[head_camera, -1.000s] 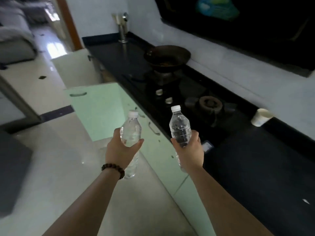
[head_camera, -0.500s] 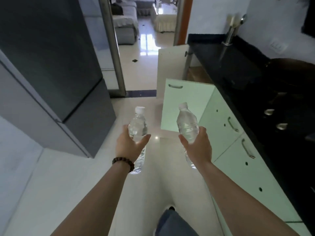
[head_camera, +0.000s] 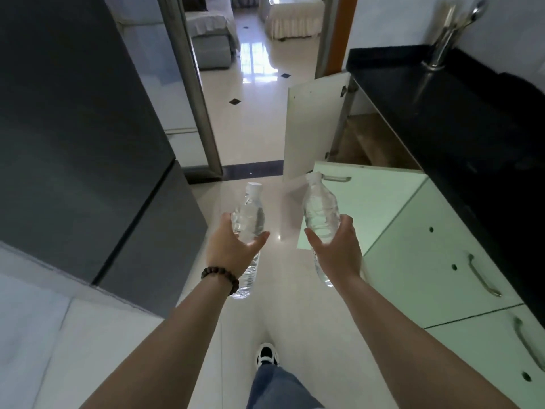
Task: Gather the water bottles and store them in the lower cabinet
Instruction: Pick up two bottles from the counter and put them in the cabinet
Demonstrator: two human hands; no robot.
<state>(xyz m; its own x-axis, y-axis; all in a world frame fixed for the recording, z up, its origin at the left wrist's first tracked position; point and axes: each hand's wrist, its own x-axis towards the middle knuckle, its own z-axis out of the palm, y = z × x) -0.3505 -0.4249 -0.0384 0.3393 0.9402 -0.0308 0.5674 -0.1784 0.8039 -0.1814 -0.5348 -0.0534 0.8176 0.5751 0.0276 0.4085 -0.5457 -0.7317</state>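
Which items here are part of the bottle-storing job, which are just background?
Job:
- clear plastic water bottle with white cap, held by left hand
- second clear plastic water bottle, held by right hand
- open pale green lower cabinet door
- open white cabinet door

Background:
- dark grey fridge
- black countertop
- chrome tap

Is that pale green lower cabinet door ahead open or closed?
Open. The pale green cabinet door swings out over the floor, away from the closed drawer fronts, its handle facing up.
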